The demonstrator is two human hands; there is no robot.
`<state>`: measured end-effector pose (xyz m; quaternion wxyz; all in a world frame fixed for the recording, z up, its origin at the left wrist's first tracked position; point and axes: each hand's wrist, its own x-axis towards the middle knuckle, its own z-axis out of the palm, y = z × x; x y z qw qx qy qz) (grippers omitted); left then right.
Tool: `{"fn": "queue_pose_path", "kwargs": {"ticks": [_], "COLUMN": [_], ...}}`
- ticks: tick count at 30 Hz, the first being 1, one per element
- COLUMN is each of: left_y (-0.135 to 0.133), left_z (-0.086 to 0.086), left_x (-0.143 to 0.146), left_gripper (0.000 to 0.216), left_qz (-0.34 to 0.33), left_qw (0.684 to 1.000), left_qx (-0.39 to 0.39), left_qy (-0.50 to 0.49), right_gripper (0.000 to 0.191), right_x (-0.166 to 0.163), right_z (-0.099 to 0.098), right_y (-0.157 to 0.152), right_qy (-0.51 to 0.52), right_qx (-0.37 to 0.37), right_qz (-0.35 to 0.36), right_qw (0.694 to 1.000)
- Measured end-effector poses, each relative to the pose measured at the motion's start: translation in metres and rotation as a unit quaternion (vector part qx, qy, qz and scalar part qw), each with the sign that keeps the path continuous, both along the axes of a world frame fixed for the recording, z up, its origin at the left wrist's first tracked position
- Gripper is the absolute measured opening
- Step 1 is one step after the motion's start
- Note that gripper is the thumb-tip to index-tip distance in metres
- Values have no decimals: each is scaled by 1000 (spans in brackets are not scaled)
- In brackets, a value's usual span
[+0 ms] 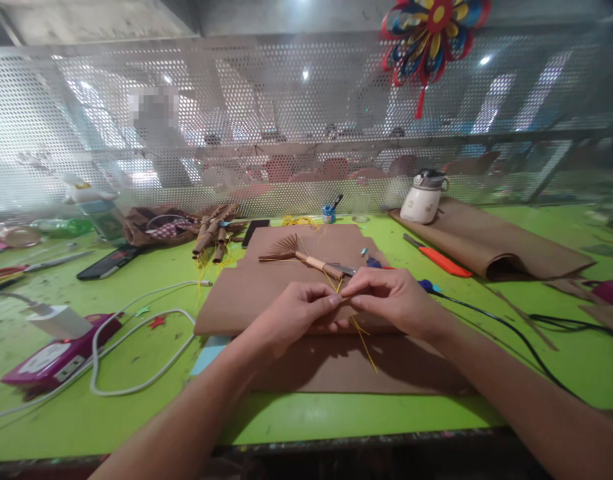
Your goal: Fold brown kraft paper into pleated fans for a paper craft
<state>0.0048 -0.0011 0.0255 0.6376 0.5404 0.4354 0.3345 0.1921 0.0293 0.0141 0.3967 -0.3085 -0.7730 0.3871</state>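
My left hand [306,305] and my right hand [386,293] meet fingertip to fingertip above brown paper sheets [226,303]. Both pinch thin yellow string [369,353], whose loose ends hang below the fingers. Just beyond them lies a small broom-like piece of pleated brown paper [281,248], its fan spread to the left and its rolled handle pointing toward my right hand. A metal blade, perhaps of scissors, shows beside the handle's end; my right hand partly hides it. Whether the string is fixed to the handle cannot be made out.
At the left are a purple power strip [61,357] with a white cable, a phone [109,262] and rolled paper bundles [214,233]. A red utility knife [444,261], a white flask [423,198] and a large folded brown sheet [511,233] lie right. A perforated screen stands behind.
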Motion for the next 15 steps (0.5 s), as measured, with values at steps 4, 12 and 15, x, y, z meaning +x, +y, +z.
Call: {"fn": "queue_pose_path", "kwargs": {"ticks": [4, 12, 15], "left_y": [1, 2, 2], "left_z": [-4, -2, -2], "left_x": [-2, -2, -1], "left_gripper": [28, 26, 25], "left_qz": [-23, -10, -1], "left_qw": [1000, 1000, 999], "left_qx": [-6, 13, 20], "left_qy": [-12, 24, 25], "right_gripper": [13, 18, 26], "right_x": [0, 3, 5], "right_z": [2, 1, 1], "right_y": [-1, 2, 2], "right_qy": [6, 25, 47], "right_qx": [-5, -139, -185], "right_qz": [6, 26, 42], "right_qw": [1000, 990, 981]}}
